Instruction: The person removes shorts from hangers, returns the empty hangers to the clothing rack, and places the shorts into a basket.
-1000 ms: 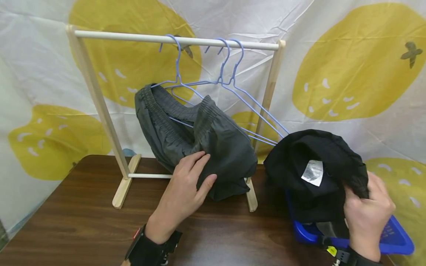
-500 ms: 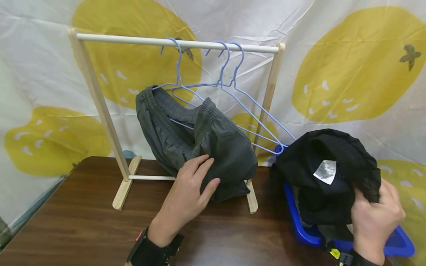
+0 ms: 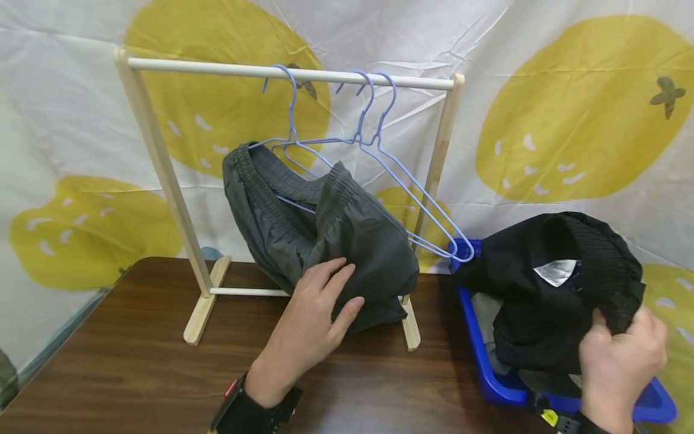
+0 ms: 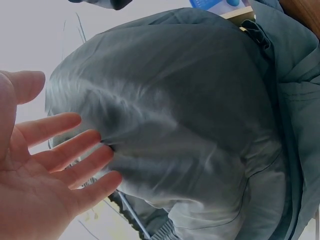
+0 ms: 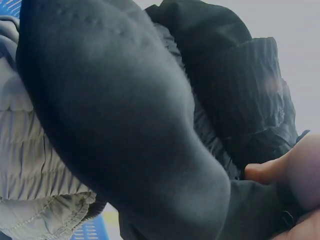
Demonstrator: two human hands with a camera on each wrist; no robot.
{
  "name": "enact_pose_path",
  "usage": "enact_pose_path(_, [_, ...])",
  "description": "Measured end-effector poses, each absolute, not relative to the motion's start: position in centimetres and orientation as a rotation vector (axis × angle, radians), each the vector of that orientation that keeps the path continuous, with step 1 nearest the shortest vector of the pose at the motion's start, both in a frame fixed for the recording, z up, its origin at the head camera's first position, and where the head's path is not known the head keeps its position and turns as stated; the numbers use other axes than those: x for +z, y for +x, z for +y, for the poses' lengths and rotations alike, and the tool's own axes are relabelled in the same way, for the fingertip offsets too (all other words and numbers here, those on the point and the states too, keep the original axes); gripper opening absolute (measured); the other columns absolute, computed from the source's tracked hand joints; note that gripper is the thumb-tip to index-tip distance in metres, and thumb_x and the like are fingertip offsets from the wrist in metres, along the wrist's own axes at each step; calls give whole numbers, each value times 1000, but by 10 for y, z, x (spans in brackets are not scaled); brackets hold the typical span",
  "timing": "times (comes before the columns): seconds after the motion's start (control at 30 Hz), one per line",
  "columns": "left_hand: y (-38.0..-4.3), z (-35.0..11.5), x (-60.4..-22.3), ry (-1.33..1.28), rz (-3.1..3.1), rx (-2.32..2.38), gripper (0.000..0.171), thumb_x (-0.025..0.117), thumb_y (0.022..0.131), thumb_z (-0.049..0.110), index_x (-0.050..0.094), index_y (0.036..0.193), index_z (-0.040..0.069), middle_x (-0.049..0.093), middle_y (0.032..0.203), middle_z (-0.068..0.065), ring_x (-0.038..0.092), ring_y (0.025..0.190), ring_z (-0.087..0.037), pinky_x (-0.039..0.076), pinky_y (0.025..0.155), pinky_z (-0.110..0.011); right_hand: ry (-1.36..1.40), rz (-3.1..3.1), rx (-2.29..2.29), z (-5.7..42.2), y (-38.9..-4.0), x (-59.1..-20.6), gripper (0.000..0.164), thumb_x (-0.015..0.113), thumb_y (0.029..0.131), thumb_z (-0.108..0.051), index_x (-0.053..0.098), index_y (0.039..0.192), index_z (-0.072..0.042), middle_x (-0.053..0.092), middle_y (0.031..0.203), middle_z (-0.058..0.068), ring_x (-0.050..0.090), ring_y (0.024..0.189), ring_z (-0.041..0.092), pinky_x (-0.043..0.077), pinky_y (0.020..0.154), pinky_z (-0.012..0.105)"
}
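Dark grey shorts (image 3: 368,235) with an elastic waistband hang lopsided from a blue hanger (image 3: 293,120) on the rack. My left hand (image 3: 311,319) lies against their front, fingers loosely spread; the left wrist view shows its palm facing the grey cloth (image 4: 165,115). At the right, my right hand (image 3: 623,355) grips the waistband of black shorts (image 3: 531,313), thumb pressed on the cloth. A white label (image 3: 557,272) shows inside them. In the right wrist view the black cloth (image 5: 115,110) fills much of the frame, and the thumb (image 5: 270,170) presses the fabric.
Two bare blue hangers (image 3: 417,187) slant down to the right from the rack's white rail (image 3: 217,67). Beneath the black shorts stands a blue basket (image 3: 501,392) holding grey clothes (image 5: 40,155). The rack's wooden feet (image 3: 206,301) stand on a brown table (image 3: 135,367).
My right hand has moved right and slightly down with the black shorts. The bare hangers' lower ends, hidden behind the black cloth before, now show. My left hand has barely shifted.
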State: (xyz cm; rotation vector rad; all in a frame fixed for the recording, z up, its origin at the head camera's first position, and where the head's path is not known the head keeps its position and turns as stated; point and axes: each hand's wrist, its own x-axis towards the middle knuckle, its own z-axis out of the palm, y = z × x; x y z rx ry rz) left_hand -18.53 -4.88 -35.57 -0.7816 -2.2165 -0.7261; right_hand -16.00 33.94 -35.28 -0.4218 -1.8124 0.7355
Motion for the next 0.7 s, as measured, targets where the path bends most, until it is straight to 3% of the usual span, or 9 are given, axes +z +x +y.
enact_pose_path(0.23, [-185, -50, -355, -780, -2215, -726, 48, 70, 99, 26, 63, 136, -3, 58, 140, -20, 54, 131, -37, 44, 111, -53, -428, -1987, 802, 339, -161, -352, 26, 57, 86, 9, 54, 110, 19, 46, 121, 41, 39, 124, 59, 30, 100, 68])
enact_pose_path(0.4, [-185, -50, -357, -779, -2212, -729, 47, 70, 99, 26, 63, 136, -3, 58, 140, -21, 54, 131, -37, 44, 110, -54, -415, -2208, 813, 340, -161, -350, 42, 51, 91, 8, 51, 132, 14, 39, 138, 42, 31, 139, 54, 28, 113, 68])
enact_pose_path(0.53, [-184, -49, -359, -777, -2214, -733, 47, 70, 100, 26, 63, 136, -4, 58, 140, -21, 54, 131, -38, 44, 110, -54, -453, -2433, 812, 344, -162, -347, 53, 45, 93, 4, 43, 146, 6, 25, 153, 43, 21, 148, 54, 24, 117, 68])
enact_pose_path(0.7, [-184, -48, -360, -780, -2211, -738, 48, 69, 100, 27, 63, 136, -4, 58, 141, -21, 54, 131, -38, 44, 109, -54, -524, -2787, 808, 354, -167, -340, 69, 41, 95, 1, 21, 160, 2, -3, 161, 42, 14, 139, 72, 21, 109, 79])
